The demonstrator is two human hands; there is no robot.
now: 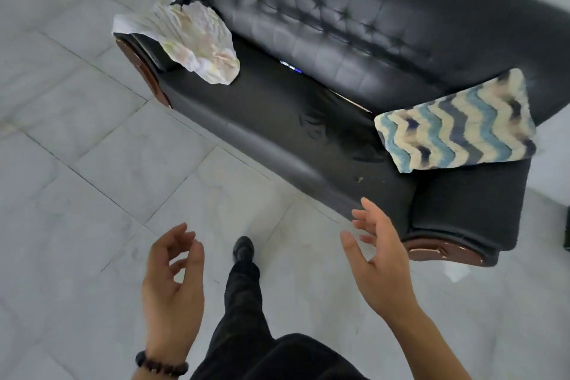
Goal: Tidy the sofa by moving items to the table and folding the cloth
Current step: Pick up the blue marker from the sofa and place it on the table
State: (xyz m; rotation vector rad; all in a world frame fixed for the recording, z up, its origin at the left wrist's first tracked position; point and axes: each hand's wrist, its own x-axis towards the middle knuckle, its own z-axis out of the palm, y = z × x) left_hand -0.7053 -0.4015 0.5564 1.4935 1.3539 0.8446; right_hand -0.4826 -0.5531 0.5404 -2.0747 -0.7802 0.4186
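Observation:
A black leather sofa (277, 120) fills the upper right of the head view. A crumpled pale cloth (191, 40) hangs over its left armrest and onto the seat. A wavy blue, navy and cream cushion (456, 126) lies at the seat's right end. A small pen-like item (290, 66) sits in the crease between seat and backrest. My left hand (172, 284) hovers over the floor with fingers loosely curled and nothing in it. My right hand (379, 259) is spread open near the sofa's front right corner, touching nothing.
Pale grey floor tiles (92, 194) stretch to the left and in front of the sofa. My dark-trousered leg and black shoe (243, 250) stand between my hands. A scrap of white paper (456, 271) lies by the right armrest's wooden foot. No table is in view.

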